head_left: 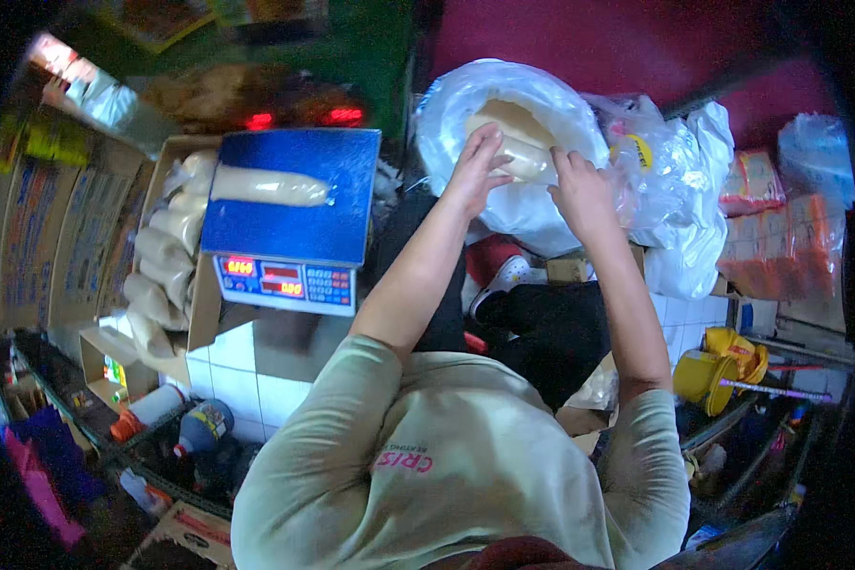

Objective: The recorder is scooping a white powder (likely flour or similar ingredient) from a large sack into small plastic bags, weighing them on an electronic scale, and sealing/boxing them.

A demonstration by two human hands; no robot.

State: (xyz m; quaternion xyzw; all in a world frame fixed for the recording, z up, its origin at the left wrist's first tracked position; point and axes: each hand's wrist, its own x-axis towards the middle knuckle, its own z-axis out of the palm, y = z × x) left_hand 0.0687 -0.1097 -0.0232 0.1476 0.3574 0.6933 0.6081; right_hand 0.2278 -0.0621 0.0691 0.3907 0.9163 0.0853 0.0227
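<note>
Over a wide white plastic sack [437, 123], both my hands are on a small clear plastic bag [528, 163] filled with pale, sugar-like grains. My left hand [479, 167] grips one end of the bag, its fingers curled at the side. At the other end, my right hand [582, 190] pinches the plastic. Loose pale grains [513, 116] lie inside the sack behind the bag. To the left, a blue-topped digital scale [290, 233] carries a long filled bag [271, 186] lying on its side.
A cardboard box [206, 294] full of similar filled bags [166, 256] stands left of the scale. Clear plastic bags [670, 180] lie right of the sack, near orange packs [779, 237]. A yellow bucket [705, 380] is lower right; a dark bottle [204, 426] is lower left.
</note>
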